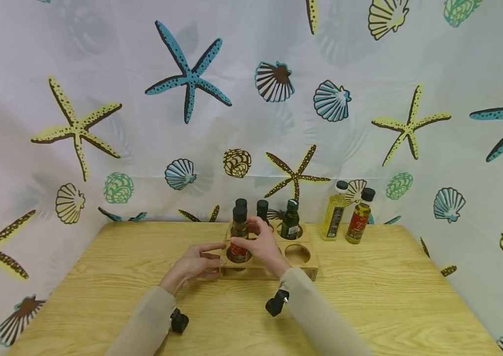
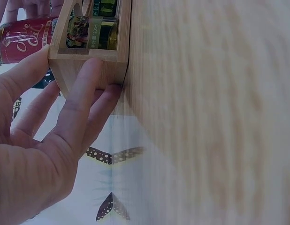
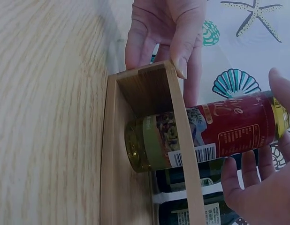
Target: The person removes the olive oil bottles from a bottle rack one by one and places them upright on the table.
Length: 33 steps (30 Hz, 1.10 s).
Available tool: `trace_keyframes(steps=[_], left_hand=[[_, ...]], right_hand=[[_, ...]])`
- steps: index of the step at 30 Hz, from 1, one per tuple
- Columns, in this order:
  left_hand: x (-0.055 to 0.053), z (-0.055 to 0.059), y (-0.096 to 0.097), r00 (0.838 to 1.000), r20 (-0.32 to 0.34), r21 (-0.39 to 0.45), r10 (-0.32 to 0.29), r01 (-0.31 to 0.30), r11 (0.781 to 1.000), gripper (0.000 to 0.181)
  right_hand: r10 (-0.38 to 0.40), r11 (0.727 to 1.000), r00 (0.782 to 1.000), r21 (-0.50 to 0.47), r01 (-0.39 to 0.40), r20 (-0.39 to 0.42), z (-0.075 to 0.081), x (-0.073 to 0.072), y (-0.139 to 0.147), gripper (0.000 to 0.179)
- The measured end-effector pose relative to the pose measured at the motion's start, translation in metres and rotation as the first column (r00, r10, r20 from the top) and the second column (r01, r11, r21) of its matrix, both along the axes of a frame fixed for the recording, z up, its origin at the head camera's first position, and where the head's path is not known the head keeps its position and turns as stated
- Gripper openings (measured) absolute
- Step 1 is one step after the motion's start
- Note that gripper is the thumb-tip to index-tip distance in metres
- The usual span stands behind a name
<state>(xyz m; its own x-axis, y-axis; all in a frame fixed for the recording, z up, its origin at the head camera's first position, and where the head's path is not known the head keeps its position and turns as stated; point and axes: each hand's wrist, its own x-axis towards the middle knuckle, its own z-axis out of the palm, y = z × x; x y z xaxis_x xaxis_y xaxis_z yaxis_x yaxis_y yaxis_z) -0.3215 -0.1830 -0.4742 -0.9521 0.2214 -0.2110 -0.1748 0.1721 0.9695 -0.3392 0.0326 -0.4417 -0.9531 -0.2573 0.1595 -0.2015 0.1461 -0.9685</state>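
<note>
Red-labelled bottle [image 3: 234, 124] sits in the near-left hole of the wooden rack [image 3: 191, 164], just below the head view's centre; right hand [image 1: 266, 247] curled round it, presumably to steer it. Left hand [image 1: 192, 264], fingers fairly straight, touches the rack's left end (likely bracing it).

Rack [image 1: 256, 265] on table [image 1: 367, 301], bottle [image 1: 237, 252] in front left hole, three bottles [image 1: 290, 226] behind, two bottles [image 1: 333, 217] right of rack

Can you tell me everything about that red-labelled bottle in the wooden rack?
The bottle looks glassy, with yellowish contents, a dark cap on, a barcode and a red "Olive Oil" label. It is upright in the front left hole of the wooden rack, the right hand curled around it.
</note>
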Motion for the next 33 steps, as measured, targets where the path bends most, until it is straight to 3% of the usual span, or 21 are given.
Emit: trace_keyframes(steps=[9,21,33], left_hand=[[0.000,0.000,0.000,1.000,0.002,0.008,-0.003,0.003,1.000,0.057],[-0.001,-0.001,0.000,1.000,0.003,0.010,-0.010,0.010,1.000,0.057],[0.001,-0.001,-0.001,1.000,0.005,0.015,-0.022,0.022,1.000,0.059]], right_hand=[[-0.021,1.000,1.000,-0.014,0.021,0.011,-0.005,-0.004,-0.005,0.053],[0.082,0.994,0.996,-0.073,-0.084,-0.028,-0.008,-0.010,0.005,0.047],[0.038,0.998,0.999,-0.058,-0.039,-0.024,-0.011,-0.008,0.001,0.050]])
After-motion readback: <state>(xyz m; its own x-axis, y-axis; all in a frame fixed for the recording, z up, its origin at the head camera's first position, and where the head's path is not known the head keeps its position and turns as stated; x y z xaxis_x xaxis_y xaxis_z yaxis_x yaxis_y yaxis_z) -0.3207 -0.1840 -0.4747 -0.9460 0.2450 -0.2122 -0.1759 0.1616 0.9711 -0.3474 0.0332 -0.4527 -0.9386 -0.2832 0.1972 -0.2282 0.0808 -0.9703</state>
